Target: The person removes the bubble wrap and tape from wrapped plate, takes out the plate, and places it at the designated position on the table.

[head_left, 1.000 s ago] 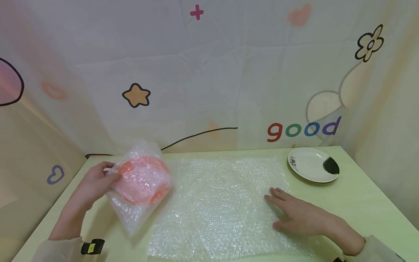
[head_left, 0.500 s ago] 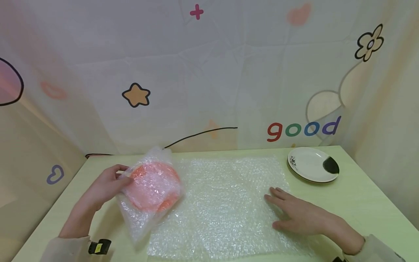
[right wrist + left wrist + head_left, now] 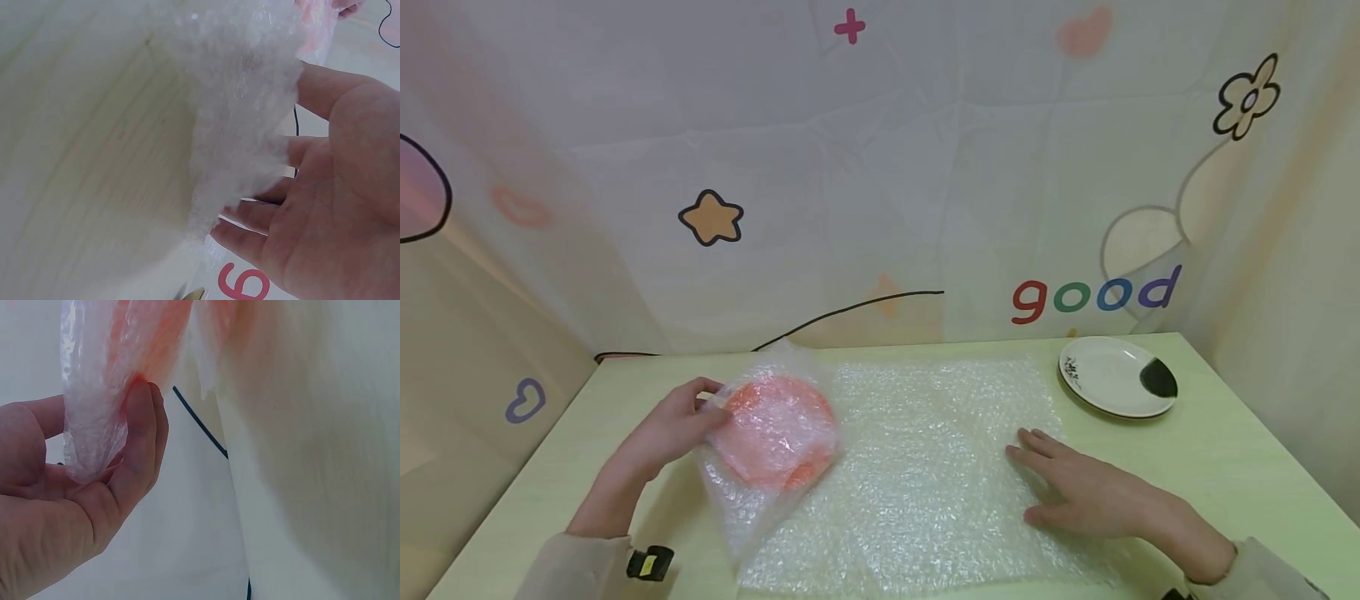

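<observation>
My left hand (image 3: 677, 425) grips the left edge of a bundle of bubble wrap around a round orange-red dish-like thing (image 3: 778, 433). Thumb and fingers pinch the wrap's side, and in the left wrist view they curl round the plastic-covered rim (image 3: 94, 425). The bundle is held tilted over the left part of a flat bubble wrap sheet (image 3: 917, 483) spread on the table. With fingers extended, my right hand (image 3: 1097, 492) rests on the sheet's right side. In the right wrist view its fingertips touch the wrinkled edge of the wrap (image 3: 244, 125).
A white oval plate (image 3: 1116, 379) with a dark green patch and a small floral print stands at the back right of the pale table (image 3: 1217, 467). A patterned cloth backdrop (image 3: 880, 183) rises behind the table's far edge and along the sides.
My left hand has carried the wrapped bundle to the right and slightly toward me, so it overlaps more of the sheet. My right hand and the plate have stayed in place.
</observation>
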A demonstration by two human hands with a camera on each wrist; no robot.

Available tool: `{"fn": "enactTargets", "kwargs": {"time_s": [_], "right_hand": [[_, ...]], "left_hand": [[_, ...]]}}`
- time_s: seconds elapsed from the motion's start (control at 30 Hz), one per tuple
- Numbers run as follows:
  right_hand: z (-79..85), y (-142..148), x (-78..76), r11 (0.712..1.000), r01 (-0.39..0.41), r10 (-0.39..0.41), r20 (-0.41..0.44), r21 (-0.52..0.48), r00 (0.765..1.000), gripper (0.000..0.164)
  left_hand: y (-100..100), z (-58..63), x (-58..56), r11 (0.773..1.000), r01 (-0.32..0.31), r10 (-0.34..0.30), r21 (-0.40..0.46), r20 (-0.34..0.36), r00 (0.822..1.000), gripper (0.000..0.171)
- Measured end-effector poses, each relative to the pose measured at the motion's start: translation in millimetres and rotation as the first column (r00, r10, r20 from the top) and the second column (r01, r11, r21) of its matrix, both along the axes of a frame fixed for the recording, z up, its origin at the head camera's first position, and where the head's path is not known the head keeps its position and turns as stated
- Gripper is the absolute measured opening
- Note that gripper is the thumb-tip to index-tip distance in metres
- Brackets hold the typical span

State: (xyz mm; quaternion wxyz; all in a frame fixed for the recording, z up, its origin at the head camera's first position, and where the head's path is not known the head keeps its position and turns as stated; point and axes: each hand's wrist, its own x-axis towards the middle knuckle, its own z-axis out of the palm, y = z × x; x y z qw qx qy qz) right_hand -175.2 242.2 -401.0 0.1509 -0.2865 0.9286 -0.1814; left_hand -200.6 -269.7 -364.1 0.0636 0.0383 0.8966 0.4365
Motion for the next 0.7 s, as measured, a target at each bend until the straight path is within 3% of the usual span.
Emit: {"fn": "enactTargets", "kwargs": {"time_s": [0.2,0.43,0.7], "right_hand": [[1.8,-0.5,0.9,1.0,0.005,-0.005,0.001,-0.004,1.0,0.079],[0.4,-0.6,-0.3,1.0,0.009,-0.009,0.011,-0.008,1.0,0.08],[0.0,-1.3,-0.8,1.0,0.016,-0.016,0.015,-0.002,1.0,0.08]], "left_hand": [[7.9,-3.8,0.8,0.999,0.049,-0.049,0.01,-0.015,0.999,0.046],[13.0,-6.6,2.7,0.995,0.094,-0.096,-0.039,-0.027,0.995,0.049],[17.8,-5.7,6.8,0.989,0.12,-0.122,-0.09,-0.023,0.992,0.061]]}}
